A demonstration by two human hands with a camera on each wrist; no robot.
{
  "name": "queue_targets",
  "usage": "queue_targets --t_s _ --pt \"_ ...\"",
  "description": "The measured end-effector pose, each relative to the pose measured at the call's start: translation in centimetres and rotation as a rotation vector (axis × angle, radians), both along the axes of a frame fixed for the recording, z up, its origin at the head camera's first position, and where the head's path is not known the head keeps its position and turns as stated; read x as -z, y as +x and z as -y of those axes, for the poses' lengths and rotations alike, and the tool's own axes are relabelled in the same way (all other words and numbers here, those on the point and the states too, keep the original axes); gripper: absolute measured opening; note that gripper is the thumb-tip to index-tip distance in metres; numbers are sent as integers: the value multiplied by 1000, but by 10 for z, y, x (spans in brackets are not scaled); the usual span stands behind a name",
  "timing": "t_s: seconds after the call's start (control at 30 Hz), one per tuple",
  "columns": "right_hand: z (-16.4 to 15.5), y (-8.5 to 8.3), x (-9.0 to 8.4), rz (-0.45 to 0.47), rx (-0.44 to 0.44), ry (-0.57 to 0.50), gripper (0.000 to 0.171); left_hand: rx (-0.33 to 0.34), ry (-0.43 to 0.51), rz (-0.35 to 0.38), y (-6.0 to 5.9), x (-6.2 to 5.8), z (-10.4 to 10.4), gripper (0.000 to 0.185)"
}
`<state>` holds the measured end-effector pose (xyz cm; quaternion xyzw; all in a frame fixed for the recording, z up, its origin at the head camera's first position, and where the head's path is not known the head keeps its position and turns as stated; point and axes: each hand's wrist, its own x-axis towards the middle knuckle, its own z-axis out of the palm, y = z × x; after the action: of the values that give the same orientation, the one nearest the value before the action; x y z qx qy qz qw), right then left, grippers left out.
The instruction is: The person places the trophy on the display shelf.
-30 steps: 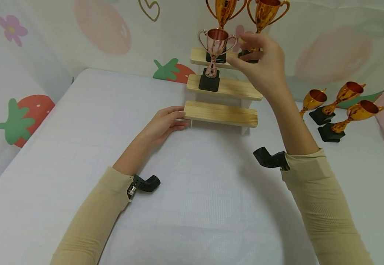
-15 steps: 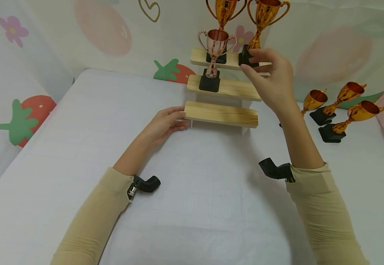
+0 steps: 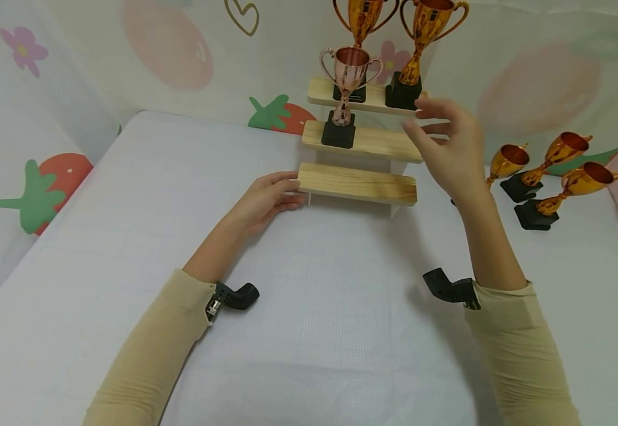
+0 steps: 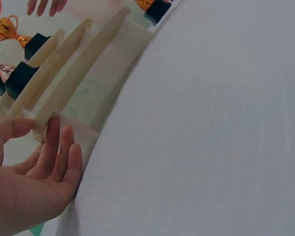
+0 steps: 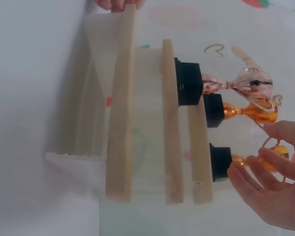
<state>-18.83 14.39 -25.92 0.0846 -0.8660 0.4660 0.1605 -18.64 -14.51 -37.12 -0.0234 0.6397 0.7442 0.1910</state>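
A three-tier wooden display stand (image 3: 357,182) stands at the back of the white table. My left hand (image 3: 263,202) pinches the left end of its lowest shelf, thumb above and fingers below, as the left wrist view shows. On the top shelf are two gold trophy cups, a left one (image 3: 363,21) and a right one (image 3: 427,29). A rose-gold trophy cup (image 3: 348,74) stands on the left of the middle shelf. My right hand (image 3: 454,148), fingers loosely bent and holding nothing, hovers right of the shelves, just below the right gold cup's black base (image 5: 220,162).
Several gold trophy cups stand on the table (image 3: 298,331) at the right, among them one at the front (image 3: 586,179) and one behind (image 3: 565,147); my right forearm partly hides another cup (image 3: 508,158). A patterned backdrop (image 3: 543,77) hangs behind the stand.
My right hand has drawn down and right, away from the right gold cup, whose base now shows. The cup stays on the top shelf. My left hand keeps its place.
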Motion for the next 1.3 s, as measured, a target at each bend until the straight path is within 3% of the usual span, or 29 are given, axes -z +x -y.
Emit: queue_targets --t_s 0.7,1.03,1.3 --pt "-29 14 17 18 75 16 41 25 -9 10 0 1 1 50" --pt "-42 15 12 22 140 12 39 35 -3 0 1 -1 3 51" --pt "-57 18 5 -6 188 -49 36 30 -4 -8 0 0 3 51"
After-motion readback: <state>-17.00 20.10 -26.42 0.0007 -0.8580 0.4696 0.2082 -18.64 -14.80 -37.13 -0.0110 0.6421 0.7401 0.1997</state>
